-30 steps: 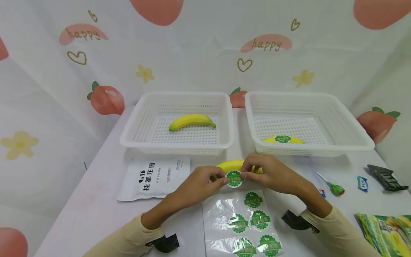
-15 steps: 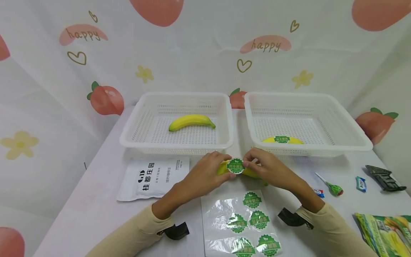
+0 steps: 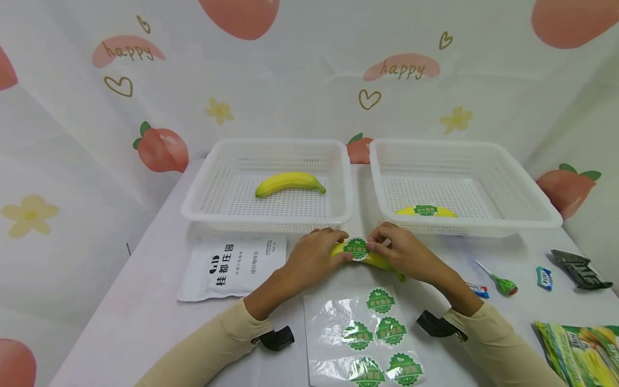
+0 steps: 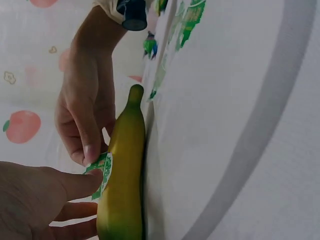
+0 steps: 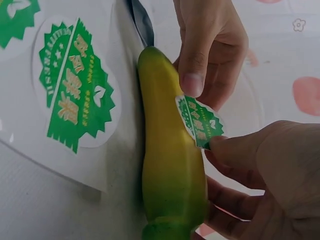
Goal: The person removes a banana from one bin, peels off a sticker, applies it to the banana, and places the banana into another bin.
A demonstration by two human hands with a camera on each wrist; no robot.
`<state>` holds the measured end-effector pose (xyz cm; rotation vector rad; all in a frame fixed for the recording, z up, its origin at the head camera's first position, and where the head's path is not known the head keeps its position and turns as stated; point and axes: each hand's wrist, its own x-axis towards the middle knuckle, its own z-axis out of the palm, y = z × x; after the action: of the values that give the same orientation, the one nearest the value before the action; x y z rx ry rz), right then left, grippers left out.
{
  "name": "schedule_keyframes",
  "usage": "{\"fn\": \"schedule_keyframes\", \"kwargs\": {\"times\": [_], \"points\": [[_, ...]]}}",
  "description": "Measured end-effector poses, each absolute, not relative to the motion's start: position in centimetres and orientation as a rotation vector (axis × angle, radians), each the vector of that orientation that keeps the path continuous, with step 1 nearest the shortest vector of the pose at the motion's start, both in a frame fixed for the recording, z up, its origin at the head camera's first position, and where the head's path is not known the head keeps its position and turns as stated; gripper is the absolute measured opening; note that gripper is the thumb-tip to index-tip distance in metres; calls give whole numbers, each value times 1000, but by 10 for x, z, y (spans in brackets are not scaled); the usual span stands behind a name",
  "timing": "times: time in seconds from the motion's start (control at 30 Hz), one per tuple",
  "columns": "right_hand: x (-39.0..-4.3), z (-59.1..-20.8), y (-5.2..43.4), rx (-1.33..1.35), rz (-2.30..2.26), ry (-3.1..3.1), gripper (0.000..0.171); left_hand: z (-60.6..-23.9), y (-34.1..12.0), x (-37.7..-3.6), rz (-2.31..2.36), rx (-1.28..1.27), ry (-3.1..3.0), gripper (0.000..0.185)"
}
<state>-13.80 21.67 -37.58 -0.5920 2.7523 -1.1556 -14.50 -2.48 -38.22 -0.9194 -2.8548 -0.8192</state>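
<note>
A yellow banana (image 3: 379,262) lies on the table in front of the two baskets, its green-tipped stem to the right. A round green-and-white sticker (image 3: 356,249) sits against its upper side. In the right wrist view, the edge of the sticker (image 5: 202,120) nearer the right hand stands off the peel. My left hand (image 3: 311,257) holds the banana's left part, fingers behind and thumb in front by the sticker. With thumb and fingertips, my right hand (image 3: 410,252) pinches the sticker's right edge. Below them lies a sheet of green stickers (image 3: 324,333).
A white basket (image 3: 266,219) at back left holds a banana (image 3: 290,184); another basket (image 3: 483,222) at right holds a stickered banana (image 3: 442,212). A white pouch (image 3: 242,269) lies left. Right are a lollipop (image 3: 505,285), small packets (image 3: 544,278) and a colourful bag (image 3: 585,349).
Both hands have carried the sticker from in front of the banana up onto it. The left hand has taken hold of the banana, which now slants down to the right.
</note>
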Motion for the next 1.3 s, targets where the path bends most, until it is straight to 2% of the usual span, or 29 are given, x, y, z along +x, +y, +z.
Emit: {"fn": "schedule_keyframes", "kwargs": {"times": [0.33,0.6,0.73,0.87,1.3], "points": [[-139,-379,216,-588,-1141,2777,9,-388,-22,-146,-841,-860,-2863,27],[-136,-379,214,-803,-1050,2793,26,-388,-22,-143,-812,-915,-2814,19],[-135,-380,211,-820,-952,2788,35,-388,-24,-142,-820,-941,-2821,26],[-135,-380,211,-762,-922,2794,37,-386,-24,-142,-779,-968,-2854,35],[-124,-379,198,-814,-688,2948,37,-384,-19,-137,-529,-1027,-2803,32]]}}
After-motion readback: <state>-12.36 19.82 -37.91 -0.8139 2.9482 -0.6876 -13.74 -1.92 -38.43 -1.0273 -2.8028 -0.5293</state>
